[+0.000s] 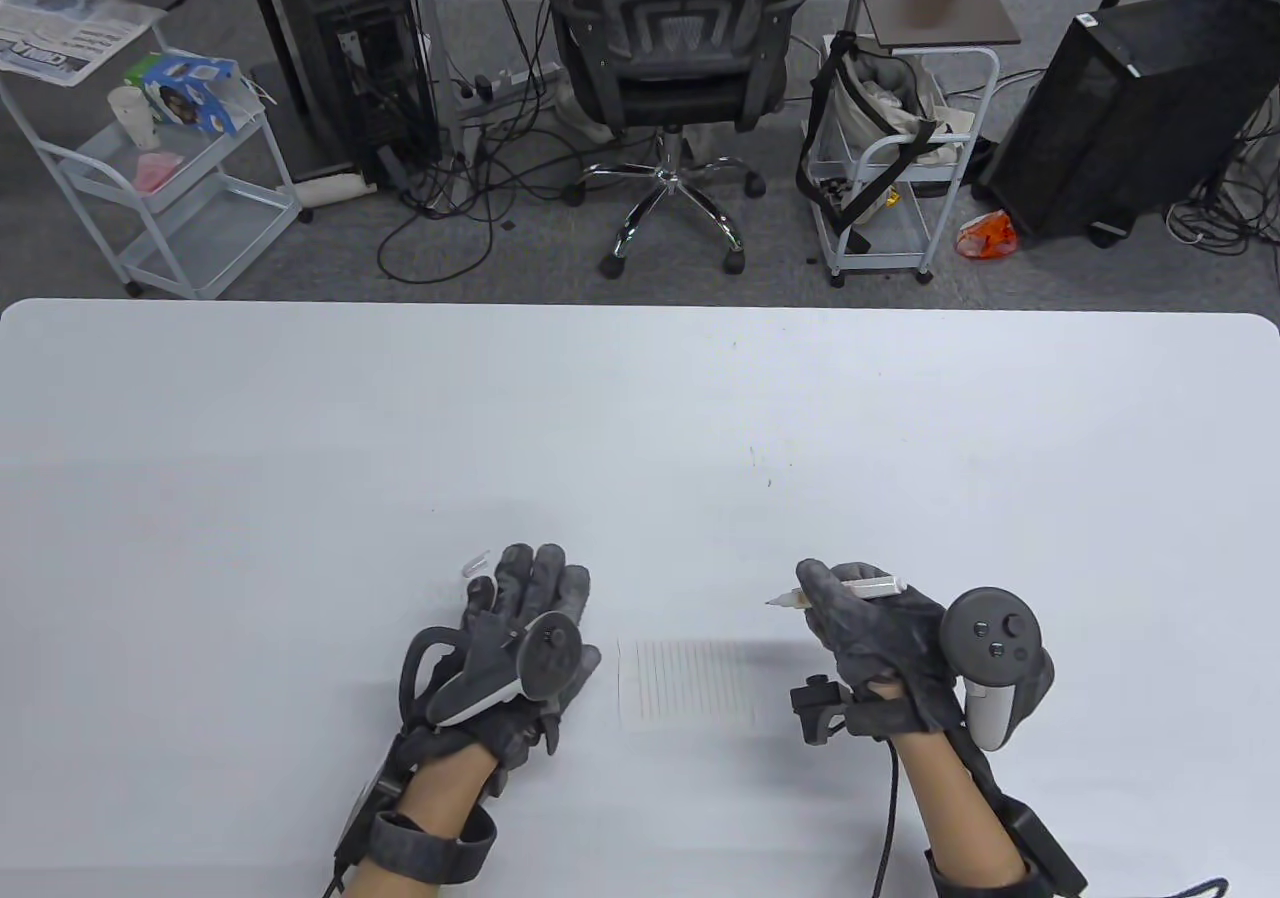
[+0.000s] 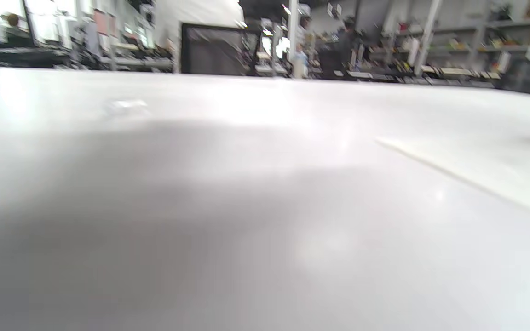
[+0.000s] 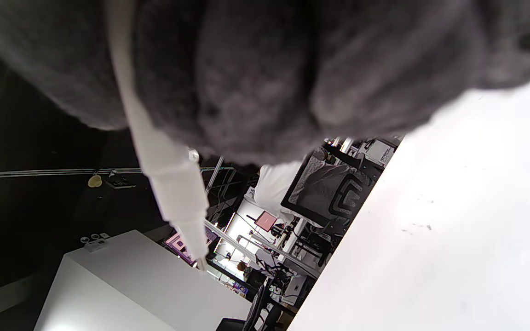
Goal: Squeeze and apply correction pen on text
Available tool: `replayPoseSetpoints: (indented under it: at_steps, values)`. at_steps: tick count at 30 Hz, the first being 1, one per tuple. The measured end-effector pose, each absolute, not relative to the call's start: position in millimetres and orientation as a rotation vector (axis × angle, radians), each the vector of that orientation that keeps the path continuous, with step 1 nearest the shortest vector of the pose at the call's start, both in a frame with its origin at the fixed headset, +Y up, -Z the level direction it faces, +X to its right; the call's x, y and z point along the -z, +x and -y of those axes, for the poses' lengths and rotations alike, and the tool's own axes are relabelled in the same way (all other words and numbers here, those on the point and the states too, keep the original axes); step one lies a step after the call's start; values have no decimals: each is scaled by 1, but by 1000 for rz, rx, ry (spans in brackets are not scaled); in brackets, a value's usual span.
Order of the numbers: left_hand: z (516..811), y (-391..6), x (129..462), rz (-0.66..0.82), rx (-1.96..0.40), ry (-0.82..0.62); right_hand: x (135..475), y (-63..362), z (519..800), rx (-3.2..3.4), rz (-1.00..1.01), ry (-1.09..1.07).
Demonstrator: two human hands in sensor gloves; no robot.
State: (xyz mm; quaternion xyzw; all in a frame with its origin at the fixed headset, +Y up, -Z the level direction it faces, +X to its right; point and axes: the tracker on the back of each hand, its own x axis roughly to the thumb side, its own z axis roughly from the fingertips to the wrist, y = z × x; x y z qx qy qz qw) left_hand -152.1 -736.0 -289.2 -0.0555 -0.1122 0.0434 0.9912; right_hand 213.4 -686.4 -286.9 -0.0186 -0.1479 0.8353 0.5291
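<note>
Fingers (image 1: 835, 593) of the right hand (image 1: 880, 638) pinch the correction pen (image 1: 865, 589); left hand (image 1: 520, 628) lies flat, fingers together.

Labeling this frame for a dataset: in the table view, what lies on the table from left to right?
Left hand → lined paper → correction pen, tip pointing left → right hand, which grips the pen.

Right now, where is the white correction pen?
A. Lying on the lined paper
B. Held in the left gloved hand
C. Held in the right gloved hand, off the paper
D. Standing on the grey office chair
C: the white correction pen sits in the grip of the right gloved hand, its tip pointing left, beyond the far right corner of the small lined sheet of paper; the left gloved hand holds nothing visible.
</note>
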Motion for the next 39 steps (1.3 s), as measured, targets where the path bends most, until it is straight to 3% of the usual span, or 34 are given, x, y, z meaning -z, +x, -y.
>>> replayPoseSetpoints:
  at_steps: [7,17,25,29,39]
  values:
    - [726,-200,298,39,-115,7,287,212,687,-2006,346,-44]
    - [747,-226,320,-107,-91,-70,287,208,689,-2025,338,-44]
    - [749,-230,349,-147,-15,-85,288,209,689,-2027,335,-51]
    - [758,-225,364,-142,36,-192,288,210,689,-2026,328,-54]
    - [775,-210,377,-137,150,-247,289,210,689,-2042,308,-43]
